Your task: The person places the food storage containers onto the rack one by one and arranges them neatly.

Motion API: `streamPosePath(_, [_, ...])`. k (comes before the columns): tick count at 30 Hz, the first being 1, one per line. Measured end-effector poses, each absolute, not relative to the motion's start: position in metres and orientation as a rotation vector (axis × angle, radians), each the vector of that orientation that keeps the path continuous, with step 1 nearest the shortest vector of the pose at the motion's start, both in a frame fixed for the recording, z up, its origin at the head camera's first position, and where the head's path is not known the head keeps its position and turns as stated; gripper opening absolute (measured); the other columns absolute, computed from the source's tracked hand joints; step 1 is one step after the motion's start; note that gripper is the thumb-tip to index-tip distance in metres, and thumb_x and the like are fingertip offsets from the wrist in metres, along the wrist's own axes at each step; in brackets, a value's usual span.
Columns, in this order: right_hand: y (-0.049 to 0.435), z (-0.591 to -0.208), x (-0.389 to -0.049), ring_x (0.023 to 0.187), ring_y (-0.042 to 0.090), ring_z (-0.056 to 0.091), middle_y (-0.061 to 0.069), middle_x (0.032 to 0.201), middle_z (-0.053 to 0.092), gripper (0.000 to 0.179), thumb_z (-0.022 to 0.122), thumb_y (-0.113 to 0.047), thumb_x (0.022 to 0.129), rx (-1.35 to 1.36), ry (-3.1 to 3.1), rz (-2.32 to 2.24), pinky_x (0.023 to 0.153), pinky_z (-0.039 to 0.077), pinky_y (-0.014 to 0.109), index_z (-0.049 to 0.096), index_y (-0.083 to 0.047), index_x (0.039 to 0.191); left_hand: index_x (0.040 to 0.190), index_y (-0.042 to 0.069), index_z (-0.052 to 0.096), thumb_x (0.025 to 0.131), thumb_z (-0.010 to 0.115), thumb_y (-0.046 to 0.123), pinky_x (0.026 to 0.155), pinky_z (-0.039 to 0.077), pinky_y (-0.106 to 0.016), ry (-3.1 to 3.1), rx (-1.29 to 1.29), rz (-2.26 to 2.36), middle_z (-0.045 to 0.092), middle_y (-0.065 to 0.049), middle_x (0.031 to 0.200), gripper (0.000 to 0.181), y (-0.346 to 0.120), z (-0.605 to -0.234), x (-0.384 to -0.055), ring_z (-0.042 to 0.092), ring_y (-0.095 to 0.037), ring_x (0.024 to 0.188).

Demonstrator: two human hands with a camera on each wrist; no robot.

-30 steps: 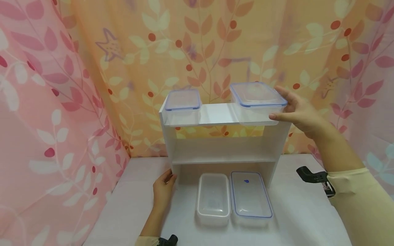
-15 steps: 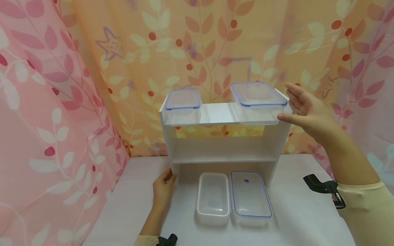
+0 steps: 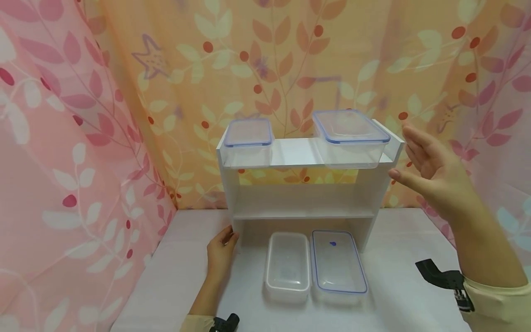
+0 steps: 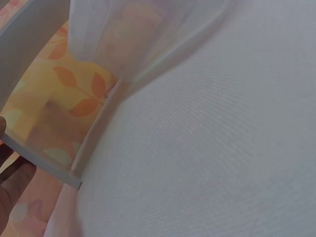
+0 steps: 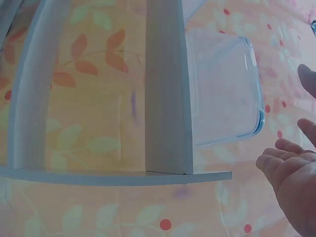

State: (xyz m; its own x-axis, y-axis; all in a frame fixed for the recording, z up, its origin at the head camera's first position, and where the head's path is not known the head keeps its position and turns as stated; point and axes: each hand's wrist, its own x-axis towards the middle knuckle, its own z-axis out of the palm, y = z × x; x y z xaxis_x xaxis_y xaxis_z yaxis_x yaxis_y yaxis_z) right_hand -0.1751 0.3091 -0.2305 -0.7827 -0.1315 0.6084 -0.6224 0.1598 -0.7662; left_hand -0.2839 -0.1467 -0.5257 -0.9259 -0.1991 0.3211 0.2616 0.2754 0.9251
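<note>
A white two-tier shelf [image 3: 304, 200] stands on the table. My left hand [image 3: 221, 253] grips the front edge of its left side panel low down; in the left wrist view the thumb and fingers [image 4: 19, 178] lie on opposite faces of that panel [image 4: 47, 168]. A large clear food container [image 3: 352, 152] with a blue-rimmed lid sits on the top board at the right, its front jutting slightly over the edge. My right hand [image 3: 435, 173] hovers just right of the shelf, fingers extended and holding nothing. A smaller blue-lidded food container [image 3: 248, 156] occupies the top left.
Two more clear food containers are on the table before the lower opening: one with a whitish rim [image 3: 287, 263] and one with a blue rim [image 3: 339, 265]. Patterned curtains [image 3: 282, 69] enclose the back and sides. The white tabletop [image 3: 410, 258] extends to both sides of the shelf.
My right hand has let go of the large container and drawn away to the right and slightly down. The container and my left hand have stayed in place.
</note>
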Motion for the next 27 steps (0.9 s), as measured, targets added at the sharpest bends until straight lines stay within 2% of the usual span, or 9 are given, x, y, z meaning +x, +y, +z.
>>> streamPosePath(6, [0.304,-0.248,-0.160,0.157,0.020,0.022,0.010,0.166,0.031,0.083,0.065,0.027,0.082,0.740,-1.975,1.625,0.116,0.029,0.015,0.040,-0.003,0.156,0.129,0.004,0.070,0.095,0.076,0.016,0.080,0.053,-0.014,-2.179,-0.061,-1.702,0.076,-0.013,0.115,0.037,-0.147,-0.526,-0.285,0.072,-0.025,0.106])
streamPosePath(13, [0.300,-0.269,-0.147,0.153,0.018,0.032,0.012,0.164,0.036,0.083,0.066,0.031,0.078,0.724,-1.957,1.539,0.106,0.039,0.013,0.042,0.003,0.152,0.128,0.003,0.071,0.095,0.076,0.016,0.080,0.054,-0.016,-2.177,-0.065,-1.682,0.076,-0.012,0.113,0.036,-0.148,-0.525,-0.284,0.073,-0.025,0.105])
streamPosePath(17, [0.298,-0.281,-0.143,0.149,0.018,0.040,0.014,0.160,0.042,0.081,0.067,0.032,0.076,0.702,-1.947,1.467,0.111,0.037,0.015,0.045,0.006,0.150,0.128,0.004,0.071,0.094,0.076,0.016,0.079,0.055,-0.017,-2.177,-0.062,-1.671,0.076,-0.012,0.113,0.036,-0.147,-0.525,-0.284,0.073,-0.026,0.105])
streamPosePath(22, [0.297,-0.303,-0.142,0.141,0.019,0.051,0.021,0.153,0.048,0.079,0.071,0.032,0.071,0.786,-1.902,1.351,0.111,0.039,0.017,0.047,0.014,0.144,0.129,0.002,0.070,0.095,0.075,0.015,0.080,0.054,-0.016,-2.177,-0.062,-1.678,0.076,-0.013,0.115,0.037,-0.148,-0.526,-0.285,0.072,-0.026,0.107])
streamPosePath(27, [0.292,-0.319,-0.137,0.141,0.021,0.049,0.026,0.152,0.048,0.076,0.075,0.029,0.071,0.837,-1.909,1.297,0.113,0.038,0.020,0.046,0.020,0.140,0.128,0.003,0.071,0.095,0.076,0.015,0.080,0.054,-0.016,-2.171,-0.071,-1.686,0.076,-0.012,0.114,0.036,-0.147,-0.525,-0.284,0.072,-0.025,0.107])
